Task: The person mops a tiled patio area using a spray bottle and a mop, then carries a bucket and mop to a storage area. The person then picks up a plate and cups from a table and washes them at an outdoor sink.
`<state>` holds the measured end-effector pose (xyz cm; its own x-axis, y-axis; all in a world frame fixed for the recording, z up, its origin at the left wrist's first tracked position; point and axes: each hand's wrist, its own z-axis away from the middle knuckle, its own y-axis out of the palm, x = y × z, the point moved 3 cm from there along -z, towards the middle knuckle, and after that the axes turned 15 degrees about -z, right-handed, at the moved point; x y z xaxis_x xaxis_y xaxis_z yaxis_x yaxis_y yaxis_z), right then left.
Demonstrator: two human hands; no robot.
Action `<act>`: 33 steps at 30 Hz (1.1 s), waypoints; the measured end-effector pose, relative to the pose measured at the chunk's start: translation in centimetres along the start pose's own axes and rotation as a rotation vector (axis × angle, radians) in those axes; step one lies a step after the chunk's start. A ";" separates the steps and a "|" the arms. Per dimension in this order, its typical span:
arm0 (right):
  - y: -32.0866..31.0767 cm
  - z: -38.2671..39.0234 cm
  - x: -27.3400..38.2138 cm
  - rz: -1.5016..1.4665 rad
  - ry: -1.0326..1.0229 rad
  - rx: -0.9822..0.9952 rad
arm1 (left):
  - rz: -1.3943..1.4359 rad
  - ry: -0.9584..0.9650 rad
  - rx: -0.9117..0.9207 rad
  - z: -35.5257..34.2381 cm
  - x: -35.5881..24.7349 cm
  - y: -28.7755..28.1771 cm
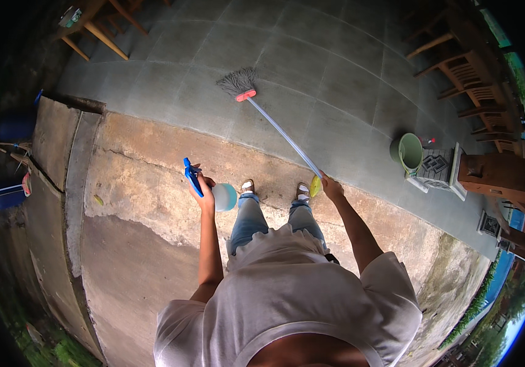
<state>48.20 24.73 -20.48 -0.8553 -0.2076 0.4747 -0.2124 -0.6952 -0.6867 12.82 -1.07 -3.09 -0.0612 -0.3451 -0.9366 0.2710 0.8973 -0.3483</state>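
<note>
A spray bottle (225,197) with a blue trigger head and a clear body holding pale blue liquid is in my left hand (203,190), its fingers wrapped round the neck. My right hand (332,188) is closed round the upper end of a mop (277,130), whose pale shaft slants away to the far left. At its far end, the grey string head (238,81) with a red clamp lies on the grey tiles. Something yellow-green (315,186), perhaps a cloth, shows right beside my right hand; whether I hold it, I cannot tell.
A green bucket (406,152) stands at the right beside a patterned stone pillar base (436,168). Wooden chairs (479,92) line the far right, and a wooden table (83,15) is at the far left. My feet are on rough concrete (152,150), bordering the tiled floor (336,79).
</note>
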 end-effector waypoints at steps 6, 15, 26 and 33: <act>-10.8 13.8 -15.5 -0.022 0.120 0.130 | -0.031 -0.011 0.046 3.4 -1.6 4.6; -23.6 9.9 -19.5 0.337 -0.081 0.142 | 0.178 -0.077 -0.183 7.9 -1.4 8.2; -18.4 11.8 -23.5 -0.419 -0.344 0.075 | 0.069 -0.242 -0.214 10.9 -1.4 7.8; -21.3 10.9 -16.1 0.146 -0.015 0.158 | 0.023 -0.177 -0.241 8.3 -1.1 6.1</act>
<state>71.70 35.38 -7.47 -0.8640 -0.3235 0.3857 -0.0090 -0.7561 -0.6544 22.56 2.47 -3.82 0.1166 -0.3479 -0.9303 0.0332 0.9375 -0.3464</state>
